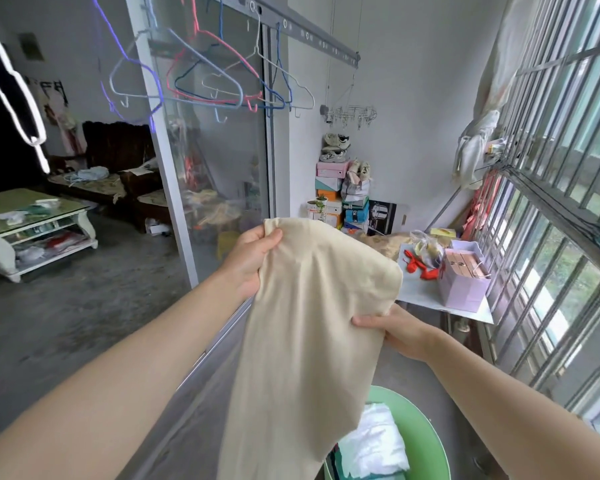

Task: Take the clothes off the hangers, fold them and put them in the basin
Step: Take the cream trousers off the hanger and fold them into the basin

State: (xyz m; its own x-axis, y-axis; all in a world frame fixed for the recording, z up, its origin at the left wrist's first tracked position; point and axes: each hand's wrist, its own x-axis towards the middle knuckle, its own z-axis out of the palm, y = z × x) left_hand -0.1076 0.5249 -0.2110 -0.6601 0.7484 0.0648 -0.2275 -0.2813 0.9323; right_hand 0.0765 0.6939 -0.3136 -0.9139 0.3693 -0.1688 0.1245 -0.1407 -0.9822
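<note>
Cream cloth (312, 323), one piece, hangs in the middle of the frame, held up by both hands and falling to the bottom edge. The left hand (253, 258) pinches its upper left corner, thumb on the front of the fabric and the fingers hidden behind it. The right hand (392, 332), lower and to the right, grips the cloth's right edge with its fingers curled over the front. Both forearms are bare.

One green basin (426, 441) sits at the lower right of the frame, its left part covered by the hanging cloth. Inside lies a pile of folded white clothes (374, 441); how many pieces I cannot tell.

In the upper left and upper middle, bare wire hangers (205, 81) dangle from one grey rail (305, 32): at least five, in lilac, red, dark blue, white and purple, overlapping too much for a sure count. No garment is on any of them.

At the right middle a grey desk (426, 292) carries one lilac paper bag (463, 284). Behind it, against the wall, stands a stack of shoe boxes (329, 183). Window bars (551, 202) fill the right side.
</note>
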